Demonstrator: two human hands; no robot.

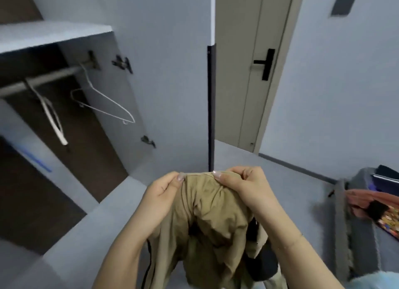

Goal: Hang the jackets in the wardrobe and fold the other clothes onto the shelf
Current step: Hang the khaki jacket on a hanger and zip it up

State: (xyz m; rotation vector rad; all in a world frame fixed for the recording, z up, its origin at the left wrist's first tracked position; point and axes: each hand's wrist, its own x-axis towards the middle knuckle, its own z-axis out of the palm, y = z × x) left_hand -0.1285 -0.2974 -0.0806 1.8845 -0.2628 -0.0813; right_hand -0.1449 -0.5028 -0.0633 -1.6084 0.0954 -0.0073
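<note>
Both hands, the left hand [164, 188] and right hand [241, 186], pinch the top edge of a tan jacket [212, 221] hanging between them; ahead to their left, a white hanger [105, 103] waits on the wardrobe rail [43, 79]. Squaring the collar first would likely ease hanging.

Pale grey-blue room with a closed beige door.

Grey-blue walls [336, 83] meet a matching grey floor [269, 165] along a dark skirting strip [302, 166]. The beige door [248, 68] carries a black lever handle [266, 63]. A dark square panel [343, 4] sits high on the right wall. Light is even and soft.
</note>
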